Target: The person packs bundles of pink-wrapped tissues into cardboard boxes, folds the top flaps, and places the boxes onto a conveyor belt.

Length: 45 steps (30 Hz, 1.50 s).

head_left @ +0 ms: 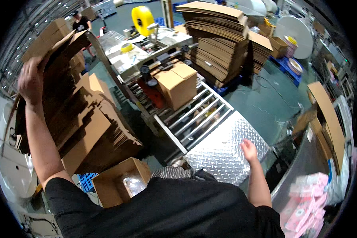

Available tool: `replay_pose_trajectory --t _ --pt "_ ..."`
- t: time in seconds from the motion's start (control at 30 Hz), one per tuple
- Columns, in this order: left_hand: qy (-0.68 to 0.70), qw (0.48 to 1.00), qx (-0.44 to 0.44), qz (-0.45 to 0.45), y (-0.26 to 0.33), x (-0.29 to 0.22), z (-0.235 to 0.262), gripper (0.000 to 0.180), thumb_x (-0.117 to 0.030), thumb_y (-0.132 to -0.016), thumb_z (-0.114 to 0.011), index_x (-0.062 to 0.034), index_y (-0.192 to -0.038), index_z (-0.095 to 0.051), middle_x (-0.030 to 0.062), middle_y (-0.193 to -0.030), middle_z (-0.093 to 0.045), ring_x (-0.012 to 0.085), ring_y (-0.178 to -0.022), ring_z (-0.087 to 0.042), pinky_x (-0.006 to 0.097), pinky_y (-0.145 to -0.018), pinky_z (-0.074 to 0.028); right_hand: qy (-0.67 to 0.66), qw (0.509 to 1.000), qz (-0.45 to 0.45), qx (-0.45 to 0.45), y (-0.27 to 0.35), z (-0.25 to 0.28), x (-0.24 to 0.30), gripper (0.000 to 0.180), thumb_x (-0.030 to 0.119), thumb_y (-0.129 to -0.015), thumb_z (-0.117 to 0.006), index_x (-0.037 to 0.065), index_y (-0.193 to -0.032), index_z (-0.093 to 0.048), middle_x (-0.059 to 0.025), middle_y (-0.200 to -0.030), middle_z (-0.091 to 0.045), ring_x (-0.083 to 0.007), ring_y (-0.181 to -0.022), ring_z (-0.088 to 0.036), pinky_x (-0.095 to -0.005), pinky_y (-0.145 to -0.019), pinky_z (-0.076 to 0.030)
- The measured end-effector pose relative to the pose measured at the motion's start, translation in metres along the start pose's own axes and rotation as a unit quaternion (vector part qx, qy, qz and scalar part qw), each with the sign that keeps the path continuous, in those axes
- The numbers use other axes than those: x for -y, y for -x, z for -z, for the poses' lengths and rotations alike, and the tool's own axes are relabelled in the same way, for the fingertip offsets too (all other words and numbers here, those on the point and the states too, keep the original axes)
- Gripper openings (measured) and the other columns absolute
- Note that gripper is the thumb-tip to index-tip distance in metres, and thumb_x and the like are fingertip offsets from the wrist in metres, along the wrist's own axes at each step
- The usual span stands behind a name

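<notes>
At the far left my left hand (31,81) is raised, its fingers closed over the top edge of a flattened cardboard box (53,59). That sheet stands at the near side of a leaning stack of flattened cardboard boxes (89,133). My right hand (249,150) hovers over a diamond-patterned metal plate (222,148), holding nothing, with its fingers loosely apart. Beyond the plate, a closed cardboard box (177,85) sits on a roller conveyor (204,113), at the outlet of a taping machine (158,59).
An open carton (107,189) with clear plastic inside stands close to my left side. Pink packages (305,204) lie at the lower right beside a metal-sided table (293,170). Tall stacks of flattened cardboard (216,43) rise behind the conveyor. Another person (81,24) stands far left.
</notes>
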<state>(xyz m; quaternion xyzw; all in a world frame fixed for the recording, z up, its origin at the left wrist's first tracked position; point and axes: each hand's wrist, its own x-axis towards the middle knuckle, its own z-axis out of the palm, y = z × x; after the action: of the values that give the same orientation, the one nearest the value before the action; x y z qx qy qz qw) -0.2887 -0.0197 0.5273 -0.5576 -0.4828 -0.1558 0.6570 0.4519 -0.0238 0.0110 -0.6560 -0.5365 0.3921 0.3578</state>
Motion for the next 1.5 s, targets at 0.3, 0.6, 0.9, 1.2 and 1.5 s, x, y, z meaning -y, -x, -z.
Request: replay_pose_trajectory --t 0.3,0.6,0.9,1.2,1.5 --pt "0.405 0.854 -0.264 -0.192 -0.256 -0.238 0.220 0.025 -0.032 -0.084 -0.071 -0.0079 -0.080 -0.065 0.0076 -0.074 -0.063 0.0212 -0.064 -0.061 0.033 -0.059 -0.050 0.124 0.949 0.272 -0.101 0.077 0.046 0.228 0.113 0.030 -0.060 -0.088 0.009 -0.151 -0.022 -0.0191 -0.150 -0.034 -0.0329 -0.141 -0.030 -0.0382 -0.114 -0.028" --pt "0.749 0.637 0.033 0.181 -0.099 -0.425 -0.012 0.033 -0.031 -0.092 -0.064 0.0006 -0.100 -0.060 0.0090 -0.087 -0.063 0.0202 -0.082 -0.060 0.032 -0.075 -0.048 0.278 0.939 0.109 -0.170 0.197 0.117 0.149 0.032 0.033 -0.078 -0.074 0.009 -0.098 -0.065 -0.0179 -0.081 -0.067 -0.0382 -0.078 -0.064 -0.0449 -0.068 -0.051" --pt "0.552 0.635 0.387 -0.377 -0.032 -0.533 0.068 0.061 -0.062 -0.091 -0.043 -0.0078 -0.083 -0.069 0.0144 -0.074 -0.067 0.0332 -0.077 -0.066 0.043 -0.072 -0.052 0.541 0.791 0.016 -0.284 0.201 0.035 0.150 0.042 0.030 -0.081 -0.069 0.017 -0.120 -0.059 -0.0028 -0.114 -0.063 -0.0259 -0.109 -0.056 -0.0461 -0.098 -0.039" --pt "0.479 0.523 0.430 -0.559 -0.082 -0.572 0.045 0.065 -0.050 -0.091 -0.051 0.0022 -0.130 -0.049 0.0251 -0.134 -0.049 0.0372 -0.116 -0.054 0.041 -0.101 -0.043 0.435 0.798 0.194 -0.370 0.234 -0.009 0.127 0.022 0.034 -0.084 -0.064 0.015 -0.095 -0.065 -0.0020 -0.092 -0.061 -0.0210 -0.086 -0.054 -0.0404 -0.082 -0.034" --pt "0.439 0.407 0.449 -0.663 -0.058 -0.633 0.105 0.064 -0.047 -0.088 -0.060 -0.0021 -0.133 -0.050 0.0186 -0.114 -0.064 0.0339 -0.106 -0.061 0.043 -0.095 -0.046 0.240 0.925 0.289 0.065 0.184 0.057 0.175 0.040 0.038 -0.092 -0.054 0.015 -0.059 -0.056 -0.0036 -0.056 -0.052 -0.0243 -0.061 -0.051 -0.0407 -0.069 -0.036"
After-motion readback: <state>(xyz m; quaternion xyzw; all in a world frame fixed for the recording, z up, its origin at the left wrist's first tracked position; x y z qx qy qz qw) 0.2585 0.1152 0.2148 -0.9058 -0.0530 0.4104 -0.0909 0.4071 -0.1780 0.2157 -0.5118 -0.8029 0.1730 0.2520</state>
